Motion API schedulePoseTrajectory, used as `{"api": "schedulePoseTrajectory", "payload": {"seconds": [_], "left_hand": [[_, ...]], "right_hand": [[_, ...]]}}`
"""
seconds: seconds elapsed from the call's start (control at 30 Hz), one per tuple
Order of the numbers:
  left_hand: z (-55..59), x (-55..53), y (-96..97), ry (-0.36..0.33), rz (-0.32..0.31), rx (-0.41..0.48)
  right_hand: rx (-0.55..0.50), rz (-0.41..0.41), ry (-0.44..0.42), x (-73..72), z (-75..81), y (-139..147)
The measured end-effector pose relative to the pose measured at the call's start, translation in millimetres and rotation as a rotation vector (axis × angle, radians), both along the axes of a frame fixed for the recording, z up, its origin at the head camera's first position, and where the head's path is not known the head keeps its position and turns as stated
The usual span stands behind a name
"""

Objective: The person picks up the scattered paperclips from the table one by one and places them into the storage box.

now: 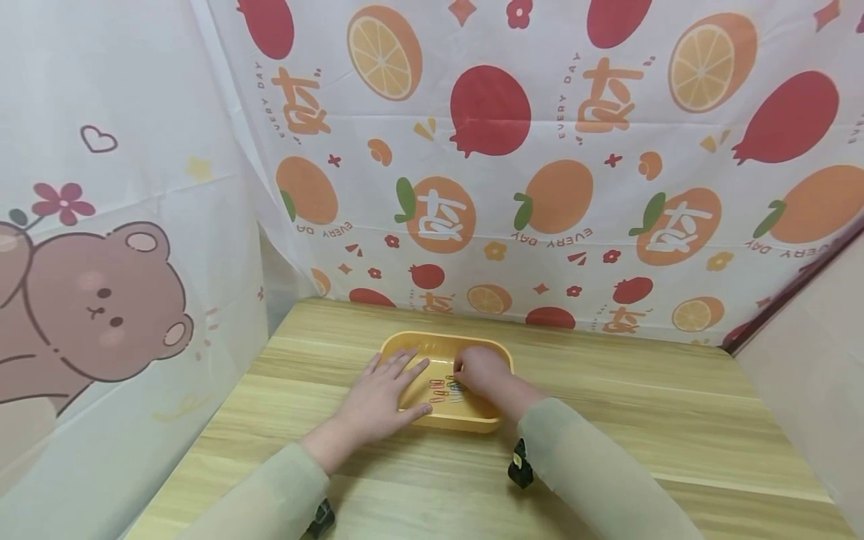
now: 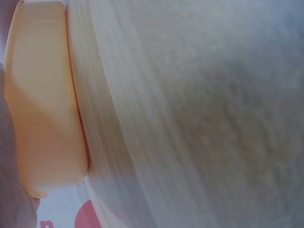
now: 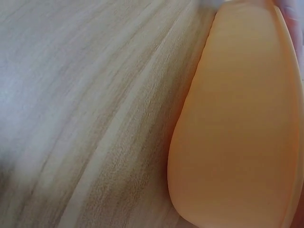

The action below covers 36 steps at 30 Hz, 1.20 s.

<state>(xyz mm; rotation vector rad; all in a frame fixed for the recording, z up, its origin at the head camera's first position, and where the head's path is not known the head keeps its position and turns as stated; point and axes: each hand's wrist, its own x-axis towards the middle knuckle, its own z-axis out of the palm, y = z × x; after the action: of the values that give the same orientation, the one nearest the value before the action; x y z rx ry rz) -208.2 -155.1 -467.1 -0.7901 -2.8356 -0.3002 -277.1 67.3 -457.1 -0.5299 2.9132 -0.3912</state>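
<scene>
A shallow yellow plastic tray [image 1: 448, 424] rests on the table, its side wall [image 2: 47, 104] filling the left of the left wrist view. Small coloured paper clips [image 1: 439, 394], red, yellow, green and blue, lie in loose rows on its floor. Over the tray's left rim, my left hand [image 1: 378, 397] has its fingers spread, the thumb reaching along the near rim. My right hand [image 1: 484, 371] dips into the tray from the right, fingers bent down with the tips beside the clips. Its fingertips are mostly hidden, so I cannot tell whether they pinch a clip.
The wood-grain table [image 1: 641, 420] extends on both sides of the tray. A fruit-patterned cloth [image 1: 540, 150] hangs behind its back edge, and a bear-print cloth [image 1: 108, 300] hangs at the left. Dark wrist-worn devices [image 1: 520, 466] sit at both sleeves.
</scene>
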Motion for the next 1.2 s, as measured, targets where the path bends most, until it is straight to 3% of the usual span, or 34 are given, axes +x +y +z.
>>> {"api": "schedulePoseTrajectory", "payload": {"seconds": [0.7, 0.87, 1.2], "left_hand": [[2.7, 0.4, 0.8, 0.015, -0.011, -0.010], [3.2, 1.0, 1.3, 0.018, -0.009, -0.004], [1.7, 0.2, 2.0, 0.020, -0.007, 0.014]], "right_hand": [[-0.108, -0.001, 0.077, 6.2, 6.8, 9], [-0.127, -0.008, 0.102, 11.0, 12.9, 10], [-0.262, -0.045, 0.196, 29.7, 26.0, 21]]}}
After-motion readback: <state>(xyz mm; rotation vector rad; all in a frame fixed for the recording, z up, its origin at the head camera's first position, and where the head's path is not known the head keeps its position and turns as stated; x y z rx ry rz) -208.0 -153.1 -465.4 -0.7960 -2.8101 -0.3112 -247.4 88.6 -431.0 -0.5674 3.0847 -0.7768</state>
